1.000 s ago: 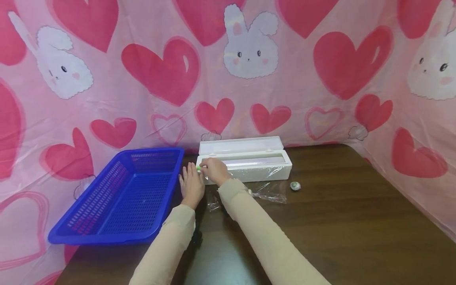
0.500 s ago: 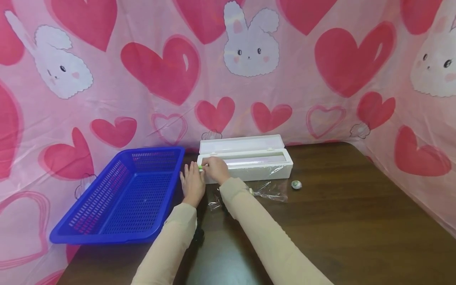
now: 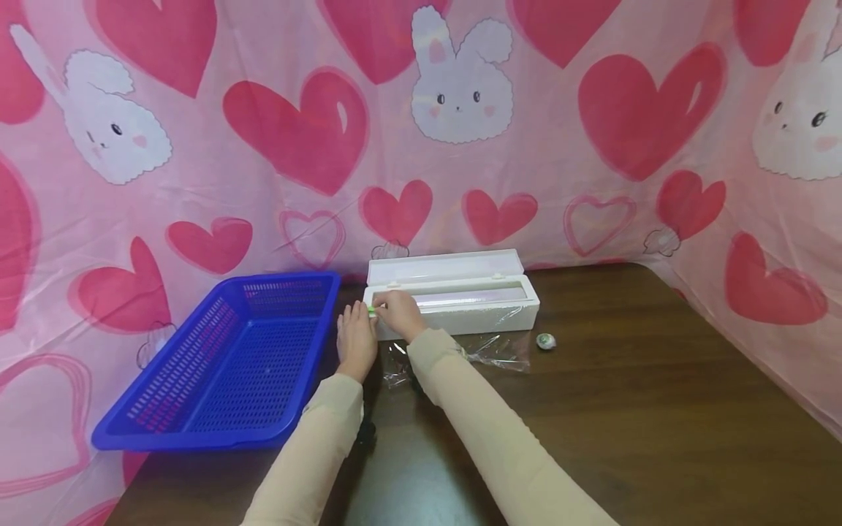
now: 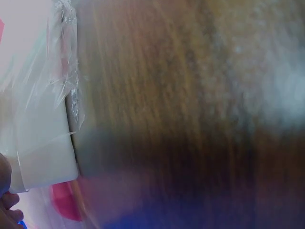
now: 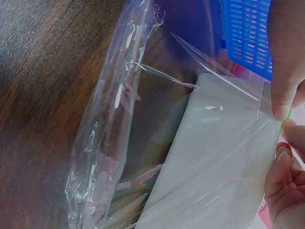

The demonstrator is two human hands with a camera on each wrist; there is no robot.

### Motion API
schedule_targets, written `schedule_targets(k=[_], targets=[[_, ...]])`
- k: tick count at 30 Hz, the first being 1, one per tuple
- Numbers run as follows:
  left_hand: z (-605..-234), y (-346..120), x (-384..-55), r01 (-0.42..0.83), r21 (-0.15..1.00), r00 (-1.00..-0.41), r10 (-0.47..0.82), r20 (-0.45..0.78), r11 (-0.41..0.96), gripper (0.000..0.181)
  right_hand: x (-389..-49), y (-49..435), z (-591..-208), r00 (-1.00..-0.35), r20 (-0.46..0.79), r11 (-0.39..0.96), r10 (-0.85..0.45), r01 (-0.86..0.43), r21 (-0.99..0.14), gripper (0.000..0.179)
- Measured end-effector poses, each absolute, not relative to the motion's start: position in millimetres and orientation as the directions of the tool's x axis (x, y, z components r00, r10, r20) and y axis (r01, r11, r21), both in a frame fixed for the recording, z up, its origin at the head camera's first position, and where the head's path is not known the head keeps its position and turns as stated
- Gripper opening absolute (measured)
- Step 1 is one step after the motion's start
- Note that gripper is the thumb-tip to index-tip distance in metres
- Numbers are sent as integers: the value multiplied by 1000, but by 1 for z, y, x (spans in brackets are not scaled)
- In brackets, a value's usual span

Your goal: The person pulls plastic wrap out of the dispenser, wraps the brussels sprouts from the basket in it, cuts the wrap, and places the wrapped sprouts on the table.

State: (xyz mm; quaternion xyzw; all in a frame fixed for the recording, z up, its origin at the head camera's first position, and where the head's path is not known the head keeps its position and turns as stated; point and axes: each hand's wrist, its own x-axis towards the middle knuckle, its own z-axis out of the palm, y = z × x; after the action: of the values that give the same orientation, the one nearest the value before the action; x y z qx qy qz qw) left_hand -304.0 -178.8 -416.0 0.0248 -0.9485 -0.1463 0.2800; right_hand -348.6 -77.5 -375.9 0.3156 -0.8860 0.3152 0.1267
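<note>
A long white cling film dispenser (image 3: 480,319) stands at the back of the table, its lid (image 3: 444,269) raised and a shiny film roll (image 3: 470,296) inside. My right hand (image 3: 401,315) pinches a small green slide cutter (image 3: 371,310) at the box's left front edge. Beside it, my left hand (image 3: 357,343) rests with fairly straight fingers against the box's left end. Clear film (image 5: 107,129) hangs over the white front (image 5: 214,152) and trails onto the table in the right wrist view. In the left wrist view only fingertips show at the lower left corner.
Left of the box sits a blue slotted basket (image 3: 191,442). A small round wrapped item (image 3: 545,341) lies right of the box on the dark wooden table (image 3: 625,409). A pink curtain (image 3: 539,161) with hearts and rabbits hangs behind.
Both hands stay at the box's left end with almost no movement. The right hand keeps its pinch on the green slide cutter. The view shifts slightly.
</note>
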Motion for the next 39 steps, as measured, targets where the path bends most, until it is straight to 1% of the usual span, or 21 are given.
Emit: schedule_targets(k=[6,15,29,33,36,39], targets=[[-415,-180,-306,36,274,-843,-119,525,961,38,-352,-78,-378,-759,432,590,-488,-651,-478,12],[-414,-180,-303,37,231,-828,-99,552,972,36,-356,-77,-377,-775,354,608,-524,-631,-481,12],[-411,-180,-302,32,175,-834,-71,547,984,35,-358,-73,-373,-751,350,637,-560,-660,-398,12],[-409,-179,-300,31,177,-833,-72,549,984,33,-358,-71,-372,-751,350,646,-560,-660,-383,13],[-408,-180,-299,33,163,-831,-64,552,986,32,-358,-69,-372,-746,348,643,-568,-666,-379,13],[-407,-182,-300,40,142,-827,-47,561,989,32,-361,-63,-370,-755,335,650,-564,-656,-384,12]])
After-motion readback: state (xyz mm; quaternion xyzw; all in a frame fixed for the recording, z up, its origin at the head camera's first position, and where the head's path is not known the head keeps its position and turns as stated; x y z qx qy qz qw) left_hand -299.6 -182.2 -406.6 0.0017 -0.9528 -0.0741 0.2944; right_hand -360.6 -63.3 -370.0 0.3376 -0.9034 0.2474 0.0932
